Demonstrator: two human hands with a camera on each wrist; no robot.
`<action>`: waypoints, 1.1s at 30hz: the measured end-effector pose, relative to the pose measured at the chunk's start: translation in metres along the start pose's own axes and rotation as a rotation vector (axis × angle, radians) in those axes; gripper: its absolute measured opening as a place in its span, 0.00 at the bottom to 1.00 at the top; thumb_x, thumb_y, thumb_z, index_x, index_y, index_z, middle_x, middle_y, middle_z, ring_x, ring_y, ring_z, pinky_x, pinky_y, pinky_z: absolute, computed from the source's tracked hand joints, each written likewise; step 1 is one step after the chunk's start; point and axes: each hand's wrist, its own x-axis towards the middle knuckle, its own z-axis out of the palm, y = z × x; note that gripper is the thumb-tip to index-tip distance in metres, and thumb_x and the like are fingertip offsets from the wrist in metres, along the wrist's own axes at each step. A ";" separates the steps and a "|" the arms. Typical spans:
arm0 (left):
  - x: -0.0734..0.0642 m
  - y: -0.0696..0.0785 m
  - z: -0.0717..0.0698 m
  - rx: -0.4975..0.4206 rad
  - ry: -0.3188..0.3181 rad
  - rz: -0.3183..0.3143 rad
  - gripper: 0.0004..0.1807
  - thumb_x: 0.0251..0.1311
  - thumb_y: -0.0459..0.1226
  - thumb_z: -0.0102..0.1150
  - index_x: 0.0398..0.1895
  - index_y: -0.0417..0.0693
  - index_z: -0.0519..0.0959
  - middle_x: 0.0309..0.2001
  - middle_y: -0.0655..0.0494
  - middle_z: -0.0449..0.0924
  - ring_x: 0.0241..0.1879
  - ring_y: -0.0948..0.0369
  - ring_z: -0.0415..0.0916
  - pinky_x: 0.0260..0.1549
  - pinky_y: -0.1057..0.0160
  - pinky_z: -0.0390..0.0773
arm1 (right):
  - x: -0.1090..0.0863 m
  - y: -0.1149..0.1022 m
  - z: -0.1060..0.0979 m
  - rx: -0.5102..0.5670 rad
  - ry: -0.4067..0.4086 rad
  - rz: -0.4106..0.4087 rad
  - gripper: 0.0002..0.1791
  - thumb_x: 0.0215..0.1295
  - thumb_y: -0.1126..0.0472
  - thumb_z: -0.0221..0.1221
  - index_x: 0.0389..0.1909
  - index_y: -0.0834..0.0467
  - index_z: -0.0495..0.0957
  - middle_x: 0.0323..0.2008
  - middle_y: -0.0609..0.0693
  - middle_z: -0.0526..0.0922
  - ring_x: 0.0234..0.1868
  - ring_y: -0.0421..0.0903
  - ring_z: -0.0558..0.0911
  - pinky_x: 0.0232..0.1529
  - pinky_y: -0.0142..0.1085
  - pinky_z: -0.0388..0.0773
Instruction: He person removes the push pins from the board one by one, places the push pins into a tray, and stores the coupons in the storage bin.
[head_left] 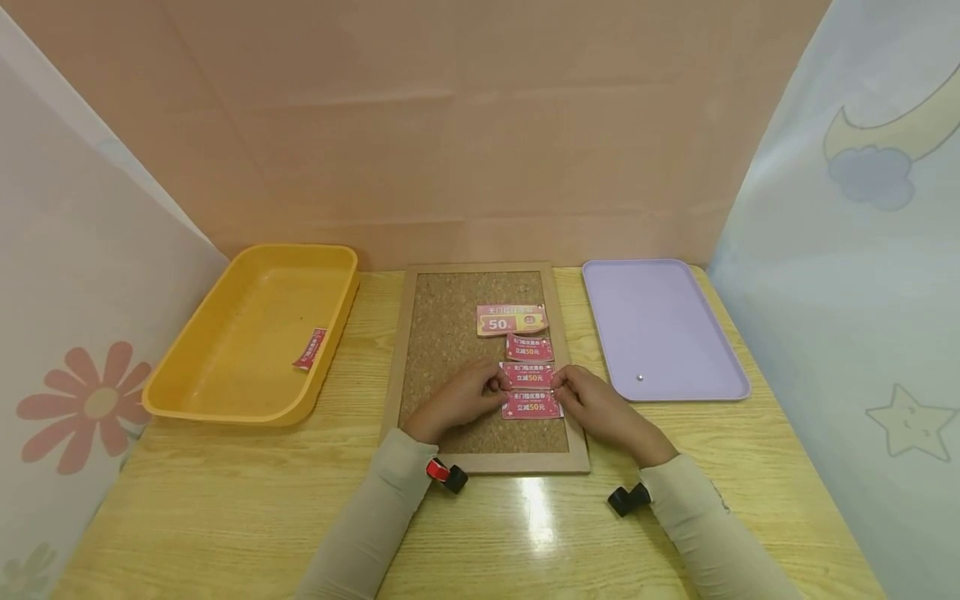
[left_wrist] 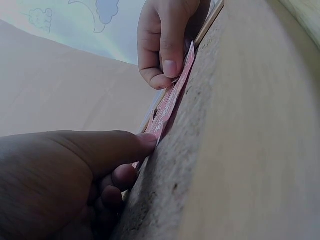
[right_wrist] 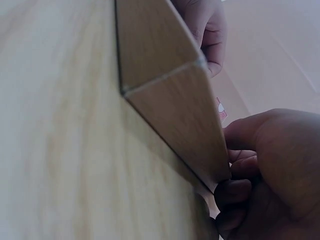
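Observation:
A pink coupon [head_left: 532, 406] lies lowest in a column of coupons on the framed cork board [head_left: 450, 317]. My left hand [head_left: 467, 398] pinches its left edge, thumb on top, as the left wrist view also shows. At the upper right corner of this coupon, my right hand [head_left: 603, 408] pinches a small shiny thumbtack between thumb and forefinger, mostly hidden by the fingertips. Just above sits another pink coupon [head_left: 528, 376], with a smaller-looking pink coupon [head_left: 529, 348] over it. Topmost is a pink and yellow coupon [head_left: 512, 322]. Silver tacks show at their upper right corners.
To the left stands a deep yellow bin [head_left: 225, 333] with one pink coupon [head_left: 311, 349] against its right wall. A shallow purple tray [head_left: 663, 325] on the right holds a silver thumbtack [head_left: 640, 377]. The board's wooden frame [head_left: 495, 463] rises above the wooden table [head_left: 247, 508].

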 end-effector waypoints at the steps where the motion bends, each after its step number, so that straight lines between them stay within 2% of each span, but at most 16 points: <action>1: 0.000 0.000 0.000 -0.001 0.001 -0.001 0.05 0.63 0.39 0.63 0.38 0.52 0.77 0.36 0.59 0.73 0.37 0.62 0.70 0.37 0.65 0.72 | 0.000 0.000 0.000 0.008 -0.005 0.001 0.03 0.74 0.62 0.50 0.44 0.54 0.72 0.40 0.46 0.75 0.37 0.42 0.73 0.39 0.39 0.73; 9: 0.001 -0.002 0.000 0.006 0.006 0.001 0.06 0.62 0.39 0.64 0.36 0.51 0.76 0.35 0.58 0.73 0.36 0.62 0.69 0.36 0.65 0.72 | 0.000 -0.002 -0.002 0.029 -0.022 0.006 0.06 0.74 0.60 0.52 0.47 0.54 0.72 0.41 0.46 0.76 0.35 0.43 0.73 0.39 0.40 0.73; 20: 0.001 -0.003 0.002 0.022 0.001 0.005 0.04 0.63 0.37 0.63 0.36 0.52 0.76 0.34 0.60 0.72 0.36 0.64 0.69 0.37 0.66 0.71 | -0.001 0.001 -0.001 0.023 -0.001 -0.019 0.04 0.73 0.61 0.52 0.45 0.55 0.73 0.41 0.46 0.76 0.38 0.43 0.73 0.41 0.40 0.73; 25: 0.002 -0.002 0.002 0.041 0.008 0.016 0.03 0.64 0.36 0.60 0.35 0.51 0.75 0.33 0.60 0.72 0.35 0.63 0.68 0.36 0.66 0.71 | -0.001 0.003 -0.001 0.016 0.013 -0.043 0.04 0.73 0.62 0.53 0.44 0.56 0.73 0.40 0.45 0.76 0.37 0.43 0.72 0.40 0.39 0.73; 33: 0.000 -0.001 0.002 0.037 0.007 -0.003 0.02 0.64 0.37 0.59 0.35 0.53 0.75 0.34 0.61 0.72 0.35 0.63 0.68 0.35 0.65 0.71 | -0.001 0.005 0.000 0.025 0.008 -0.045 0.03 0.73 0.61 0.53 0.44 0.55 0.73 0.37 0.44 0.74 0.34 0.42 0.71 0.38 0.37 0.72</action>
